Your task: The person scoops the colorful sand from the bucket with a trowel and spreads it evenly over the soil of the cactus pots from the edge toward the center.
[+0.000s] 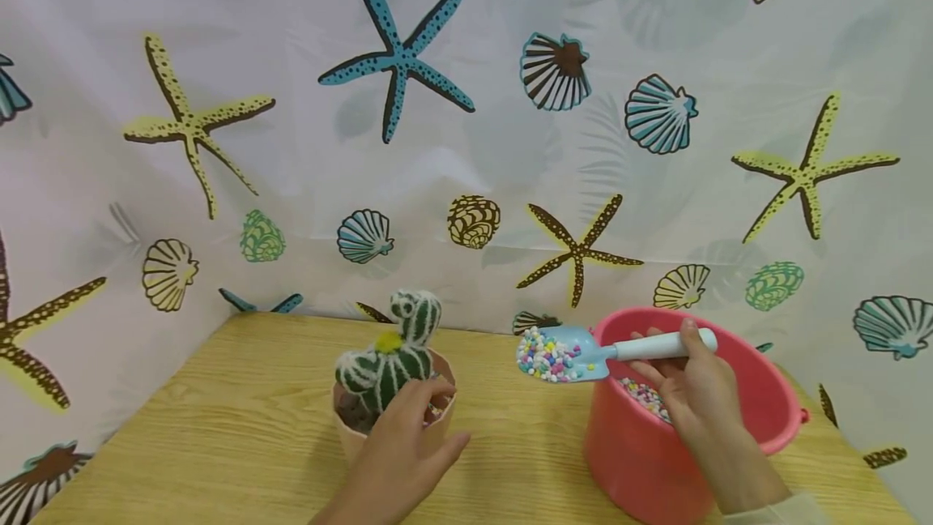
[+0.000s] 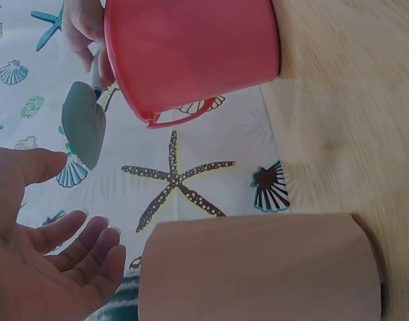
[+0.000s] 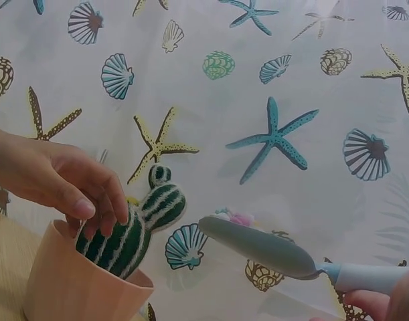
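My right hand (image 1: pixel 703 387) grips the white handle of a small light-blue shovel (image 1: pixel 592 356) above the rim of a pink bucket (image 1: pixel 630 460). Small multicoloured beads (image 1: pixel 543 356) lie heaped on the blade, which points left. At the left, a peach flowerpot (image 3: pixel 84 287) holds a green and white fuzzy toy cactus (image 3: pixel 117 241) with a yellow flower (image 1: pixel 389 341). My left hand (image 1: pixel 401 444) hovers at the pot's near right rim, its fingers loosely bent beside the cactus and holding nothing. It partly hides the pot's inside, where some beads (image 1: pixel 438 407) show.
More of the same beads (image 1: pixel 645 397) lie inside the bucket, which stands at the right of the wooden table (image 1: pixel 219 428). A white cloth (image 1: pixel 452 168) printed with starfish and shells hangs behind and along both sides.
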A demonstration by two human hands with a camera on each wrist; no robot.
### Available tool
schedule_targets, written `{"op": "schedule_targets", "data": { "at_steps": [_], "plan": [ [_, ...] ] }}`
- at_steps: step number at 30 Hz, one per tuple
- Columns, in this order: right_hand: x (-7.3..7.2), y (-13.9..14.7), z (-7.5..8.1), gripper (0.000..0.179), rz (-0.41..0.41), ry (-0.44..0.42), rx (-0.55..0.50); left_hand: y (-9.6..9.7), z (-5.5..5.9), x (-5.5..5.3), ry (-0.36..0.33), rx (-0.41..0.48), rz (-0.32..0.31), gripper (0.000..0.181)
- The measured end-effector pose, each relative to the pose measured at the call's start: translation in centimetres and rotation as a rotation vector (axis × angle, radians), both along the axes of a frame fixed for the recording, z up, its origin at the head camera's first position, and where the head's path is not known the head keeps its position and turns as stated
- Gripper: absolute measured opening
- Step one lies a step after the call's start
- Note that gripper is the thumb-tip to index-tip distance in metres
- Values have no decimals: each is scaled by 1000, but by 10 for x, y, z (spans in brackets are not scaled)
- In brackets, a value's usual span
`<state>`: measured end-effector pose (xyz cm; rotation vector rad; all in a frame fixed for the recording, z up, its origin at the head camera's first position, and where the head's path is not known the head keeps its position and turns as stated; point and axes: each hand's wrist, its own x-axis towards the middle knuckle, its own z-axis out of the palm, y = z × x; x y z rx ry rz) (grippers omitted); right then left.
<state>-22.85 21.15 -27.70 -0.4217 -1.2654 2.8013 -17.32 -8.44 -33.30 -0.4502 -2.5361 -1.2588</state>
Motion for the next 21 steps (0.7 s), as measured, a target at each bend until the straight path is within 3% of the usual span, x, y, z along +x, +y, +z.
{"op": "schedule_targets", "data": {
  "at_steps": [8,17,21],
  "plan": [
    [1,-12,1,52,23,15,16,-19,-6,4,-23,11,54,36],
    [1,-29,4,57,40,37,28,-41,-13,7,61,-7,93,33],
    [1,-37,4,43,56,63,18,-50,-11,8,38,-30,127,33]
  ]
}}
